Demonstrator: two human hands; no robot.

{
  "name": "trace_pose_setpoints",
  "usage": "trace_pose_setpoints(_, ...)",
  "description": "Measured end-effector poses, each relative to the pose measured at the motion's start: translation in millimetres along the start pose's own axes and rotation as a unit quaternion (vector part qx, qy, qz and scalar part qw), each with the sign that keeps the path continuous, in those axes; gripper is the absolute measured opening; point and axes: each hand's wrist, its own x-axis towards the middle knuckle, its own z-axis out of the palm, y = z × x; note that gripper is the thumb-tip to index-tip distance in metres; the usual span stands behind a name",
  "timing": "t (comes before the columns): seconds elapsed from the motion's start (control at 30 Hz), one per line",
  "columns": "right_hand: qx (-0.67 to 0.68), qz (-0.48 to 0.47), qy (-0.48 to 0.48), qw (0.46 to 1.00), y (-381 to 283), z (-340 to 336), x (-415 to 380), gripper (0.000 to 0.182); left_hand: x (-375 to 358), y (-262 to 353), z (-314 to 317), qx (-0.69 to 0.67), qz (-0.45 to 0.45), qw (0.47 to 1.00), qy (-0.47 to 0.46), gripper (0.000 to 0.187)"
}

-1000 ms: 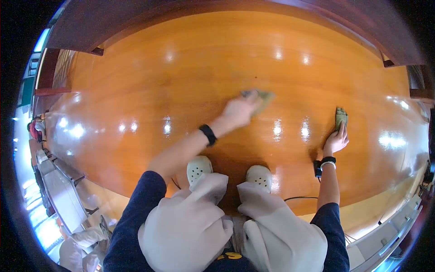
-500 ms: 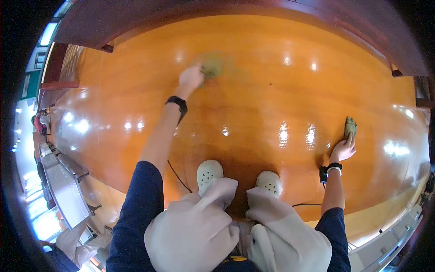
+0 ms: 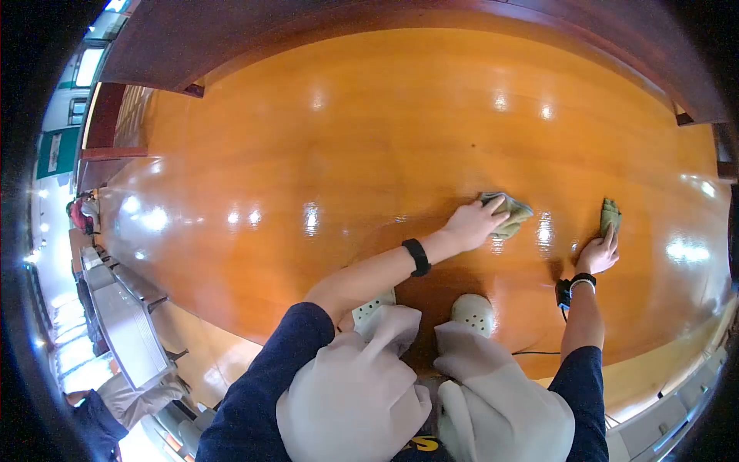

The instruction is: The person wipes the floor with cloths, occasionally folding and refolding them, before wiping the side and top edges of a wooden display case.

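My left hand [image 3: 473,225] reaches across in front of me and presses a green cloth [image 3: 514,219] onto the glossy orange-brown wooden floor [image 3: 346,146]. The cloth lies flat and crumpled, with its near edge under my fingers. Farther right, my right hand [image 3: 599,252] grips a smaller, folded green cloth [image 3: 610,215], also against the floor. Its fingers point away from me along the cloth. A dark band [image 3: 416,257] circles my left wrist, and a small device with a cable [image 3: 564,294] is at my right wrist.
Dark wooden furniture [image 3: 323,23] borders the far side of the floor. My pale clogs [image 3: 473,314] stand close in front of me. A white table [image 3: 123,323] is at the left, near a person in dark clothing [image 3: 100,420]. Another person in red [image 3: 80,214] is farther off.
My left hand has swept the green cloth from the far left toward me and to the right. My right hand stays on its folded cloth. The view has shifted slightly.
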Motion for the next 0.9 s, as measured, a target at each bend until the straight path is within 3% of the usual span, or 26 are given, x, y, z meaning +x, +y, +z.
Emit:
trace_pose_setpoints(0.1, -0.003, 0.018, -0.025, 1.000, -1.4, -3.4, 1.1, 0.045, 0.9, -33.9, -13.2, -0.008, -0.080, 0.994, 0.075, 0.049)
trace_pose_setpoints(0.17, 0.002, 0.013, -0.021, 1.000, -1.5, -8.1, -0.3, 0.046, -4.9, -90.2, -16.7, 0.038, -0.114, 0.964, 0.238, 0.052)
trace_pose_setpoints(0.27, 0.016, 0.012, -0.009, 1.000, -2.5, -3.2, 4.0, 0.046, -22.2, -165.8, -72.1, 0.053, -0.357, 0.930, 0.070, 0.050)
trace_pose_setpoints(0.33, 0.021, 0.020, -0.013, 1.000, 0.9, -6.2, -1.2, 0.046, -44.5, -217.4, -96.1, 0.053, -0.465, 0.881, 0.066, 0.050)
trace_pose_setpoints(0.4, 0.015, 0.017, -0.015, 1.000, -6.4, -12.8, 3.9, 0.046, -81.6, -286.8, -102.5, 0.069, -0.503, 0.855, 0.109, 0.058)
trace_pose_setpoints(0.5, 0.013, 0.040, -0.031, 0.999, -6.4, -8.9, 4.4, 0.045, -146.7, -407.1, -81.0, -0.051, -0.523, 0.823, 0.217, 0.056)
trace_pose_setpoints(0.6, 0.024, 0.056, -0.039, 0.997, -10.1, -8.8, 7.5, 0.044, -140.5, -405.9, -93.4, -0.124, -0.537, 0.802, 0.230, 0.055)
trace_pose_setpoints(0.63, 0.025, 0.062, -0.041, 0.997, -10.0, -9.4, 7.0, 0.043, -126.6, -378.5, -110.6, -0.172, -0.552, 0.784, 0.227, 0.054)
trace_pose_setpoints(0.67, 0.022, 0.061, -0.042, 0.997, -10.5, -10.9, 5.8, 0.043, -100.5, -333.3, -140.1, -0.138, -0.620, 0.759, 0.143, 0.053)
trace_pose_setpoints(0.8, 0.028, 0.058, -0.035, 0.997, -10.7, -13.3, 9.4, 0.044, -18.3, -321.1, -102.7, 0.198, -0.441, 0.857, 0.178, 0.052)
trace_pose_setpoints(0.87, 0.032, 0.044, -0.019, 0.998, -11.5, -12.2, 9.7, 0.042, 23.5, -302.7, -85.0, 0.275, -0.257, 0.885, 0.274, 0.050)
trace_pose_setpoints(0.9, 0.031, 0.043, -0.019, 0.998, -11.5, -12.9, 10.0, 0.042, 44.1, -263.7, -90.3, 0.204, -0.283, 0.913, 0.210, 0.047)
